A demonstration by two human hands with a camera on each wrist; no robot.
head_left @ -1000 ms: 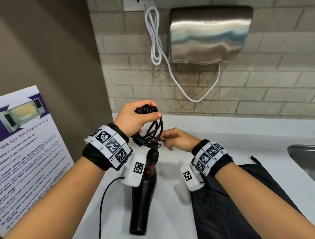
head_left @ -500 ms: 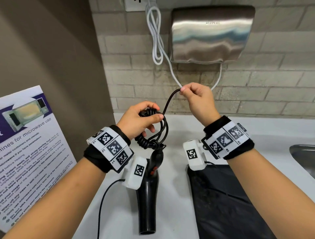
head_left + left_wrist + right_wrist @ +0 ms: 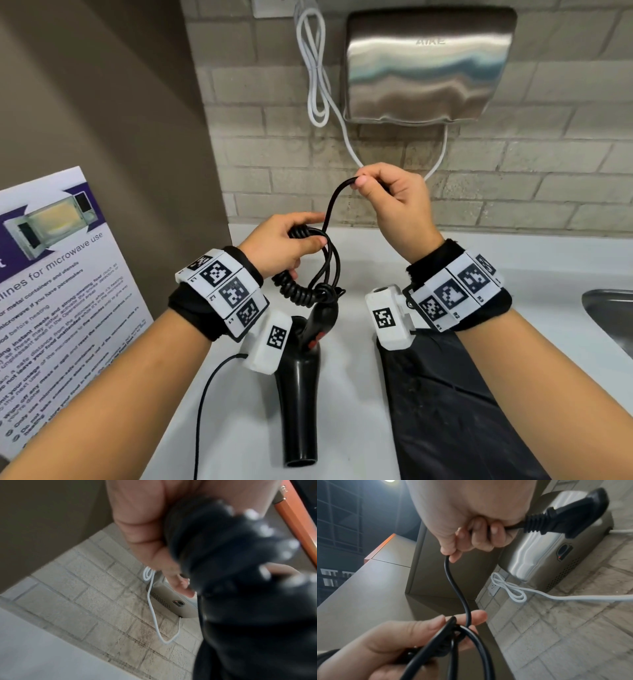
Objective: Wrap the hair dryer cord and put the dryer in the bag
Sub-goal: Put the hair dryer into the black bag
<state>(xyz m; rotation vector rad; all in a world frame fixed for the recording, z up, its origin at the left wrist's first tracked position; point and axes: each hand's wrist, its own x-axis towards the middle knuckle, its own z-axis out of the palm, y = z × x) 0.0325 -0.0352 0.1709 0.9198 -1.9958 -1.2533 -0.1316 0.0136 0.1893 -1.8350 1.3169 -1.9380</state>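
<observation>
A black hair dryer point(image 3: 298, 387) hangs nozzle-down over the white counter point(image 3: 534, 270), held up by its cord. My left hand point(image 3: 291, 243) grips the gathered loops of black cord point(image 3: 318, 270), coiled part included, above the dryer's handle. My right hand point(image 3: 390, 195) is raised higher and to the right, pinching the cord's free end. In the right wrist view the black plug point(image 3: 568, 515) sticks out behind my curled right fingers point(image 3: 481, 536), and the cord point(image 3: 455, 586) runs down to my left hand point(image 3: 419, 635). A black bag point(image 3: 455, 411) lies flat on the counter, right of the dryer.
A steel hand dryer point(image 3: 428, 65) with a white cable point(image 3: 318, 75) hangs on the brick wall. A microwave-use notice point(image 3: 58, 301) leans at the left. A sink edge point(image 3: 613, 315) shows at the right. A thin black wire point(image 3: 202, 411) trails from my left wrist camera.
My right hand rose from low beside the dryer handle to well above my left hand, drawing the cord end up. In the last half second it barely moved. The left hand kept its grip.
</observation>
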